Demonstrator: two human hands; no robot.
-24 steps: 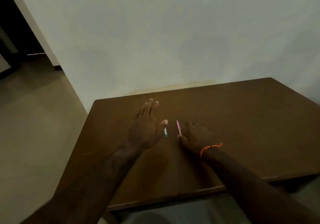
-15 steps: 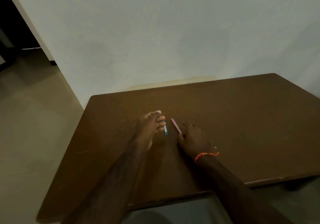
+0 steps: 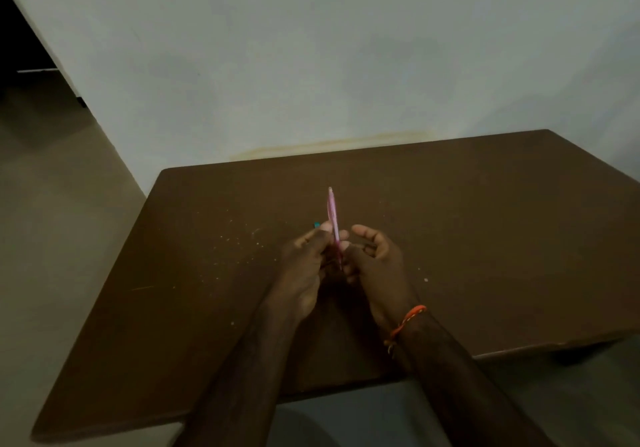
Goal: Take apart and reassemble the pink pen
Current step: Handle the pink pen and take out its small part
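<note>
Hands meet above the middle of the brown wooden table (image 3: pixel 485 225), and between them stands the pink pen (image 3: pixel 332 216), nearly upright, its tip pointing away toward the pale wall (image 3: pixel 346 48) behind the table. The left hand (image 3: pixel 304 266) is closed around the pen's lower part, thumb and fingers pinching the barrel. The right hand (image 3: pixel 375 263) touches the pen's lower end with its fingertips, while its other fingers curl loosely open. A small teal piece (image 3: pixel 316 225) peeks out just beside the left hand's fingertips; whether it lies on the table or is held I cannot tell. An orange thread bracelet (image 3: pixel 407 322) circles the right wrist.
</note>
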